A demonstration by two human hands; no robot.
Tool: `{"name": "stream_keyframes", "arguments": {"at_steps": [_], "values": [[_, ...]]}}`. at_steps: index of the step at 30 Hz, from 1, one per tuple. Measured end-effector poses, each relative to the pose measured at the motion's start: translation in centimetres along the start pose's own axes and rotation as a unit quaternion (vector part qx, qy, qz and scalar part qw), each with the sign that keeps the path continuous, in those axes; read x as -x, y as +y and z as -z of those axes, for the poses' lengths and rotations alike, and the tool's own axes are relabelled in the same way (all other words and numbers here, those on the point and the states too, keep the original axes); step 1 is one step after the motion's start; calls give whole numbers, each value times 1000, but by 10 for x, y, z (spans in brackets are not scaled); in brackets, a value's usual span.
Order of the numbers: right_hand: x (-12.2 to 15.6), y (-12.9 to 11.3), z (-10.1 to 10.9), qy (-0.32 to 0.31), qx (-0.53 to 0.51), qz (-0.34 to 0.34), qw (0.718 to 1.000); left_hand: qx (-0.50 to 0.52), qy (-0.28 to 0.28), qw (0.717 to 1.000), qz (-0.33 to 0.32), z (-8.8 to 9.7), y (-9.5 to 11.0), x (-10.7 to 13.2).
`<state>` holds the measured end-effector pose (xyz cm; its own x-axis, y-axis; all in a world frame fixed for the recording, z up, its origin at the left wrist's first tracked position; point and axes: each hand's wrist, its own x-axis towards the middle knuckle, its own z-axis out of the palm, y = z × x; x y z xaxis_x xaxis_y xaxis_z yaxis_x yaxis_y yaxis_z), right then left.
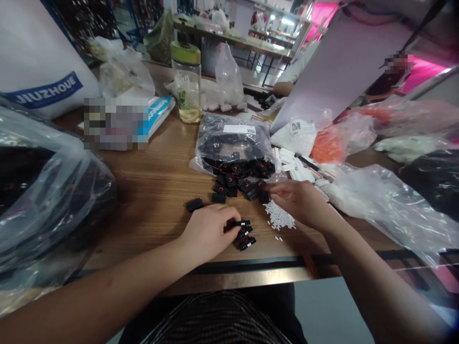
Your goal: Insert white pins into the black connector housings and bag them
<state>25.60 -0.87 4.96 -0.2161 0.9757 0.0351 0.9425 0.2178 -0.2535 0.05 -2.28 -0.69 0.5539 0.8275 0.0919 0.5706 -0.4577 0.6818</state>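
Observation:
My left hand (211, 227) is closed on the end of a black connector housing (243, 223), its thumb and forefinger curled round it. Just below, two more black housings (246, 243) with small white plugs in their openings lie stacked toward me. At the right edge of a heap of black housings with red marks (231, 180), my right hand (296, 200) pinches a black housing (264, 196). Under that hand spreads a small pile of white plugs (280, 216), with a few loose ones nearer me. A single black housing (194, 205) rests left of the heap.
Behind the heap lies a clear bag of black parts (233, 136). A green-lidded bottle (186, 81) stands farther back. Large plastic bags (53, 191) crowd the left; a bag of white pieces (294, 136) and crumpled clear plastic (387, 205) lie to the right.

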Motion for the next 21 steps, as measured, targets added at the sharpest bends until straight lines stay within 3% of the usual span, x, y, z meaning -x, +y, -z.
{"name": "stream_keyframes", "arguments": {"at_steps": [4,12,21], "values": [[-9,1,-10,-9,38,-12,999,0,3,1000,-3,0,0,0],[-11,3,-20,-35,116,30,992,-3,9,1000,0,1,-1,-1],[-9,-7,-12,-53,112,16,992,21,13,1000,-16,4,0,3]]}}
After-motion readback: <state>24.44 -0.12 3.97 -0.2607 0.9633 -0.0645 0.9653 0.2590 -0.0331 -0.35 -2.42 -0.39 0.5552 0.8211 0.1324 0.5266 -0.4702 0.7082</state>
